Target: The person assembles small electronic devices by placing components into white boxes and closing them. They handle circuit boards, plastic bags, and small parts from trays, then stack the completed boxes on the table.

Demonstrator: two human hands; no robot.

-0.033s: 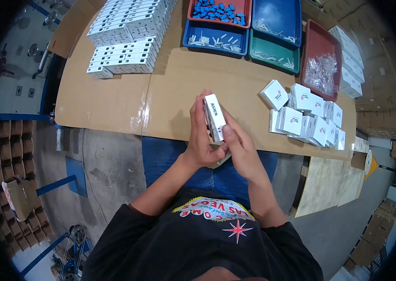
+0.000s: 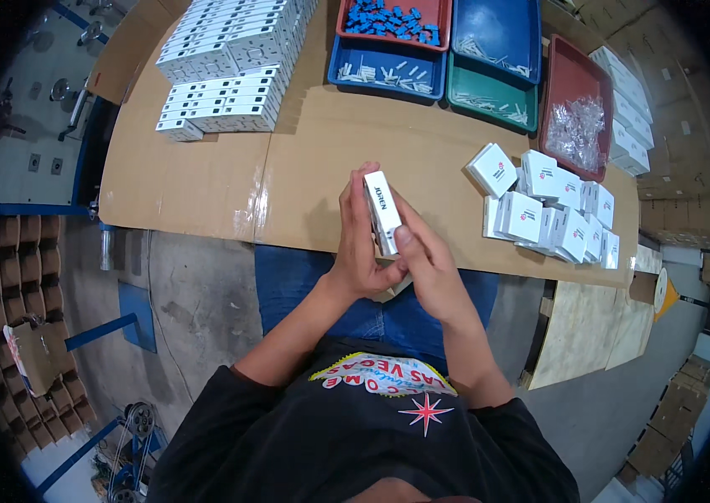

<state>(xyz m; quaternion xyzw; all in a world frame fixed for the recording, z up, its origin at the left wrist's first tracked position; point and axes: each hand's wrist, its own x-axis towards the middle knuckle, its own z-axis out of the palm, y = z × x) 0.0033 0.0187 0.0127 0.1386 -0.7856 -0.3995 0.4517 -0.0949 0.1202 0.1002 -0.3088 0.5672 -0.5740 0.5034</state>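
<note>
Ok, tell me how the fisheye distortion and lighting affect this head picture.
Head view: the cardboard-covered table bows near the rim, and the corners go black. Lighting is even, with soft shadows under both hands. The white box held by the left hand and right hand is sharp.

- 2 hands: left hand, right hand, both on 1 small white box
- 5 trays: 2 red trays, 2 blue trays, 1 green tray
- 1 loose pile of white boxes, roughly a dozen, exact count unclear
- 1 stacked block of white boxes, too many to count
- 1 cardboard-covered worktop
</note>
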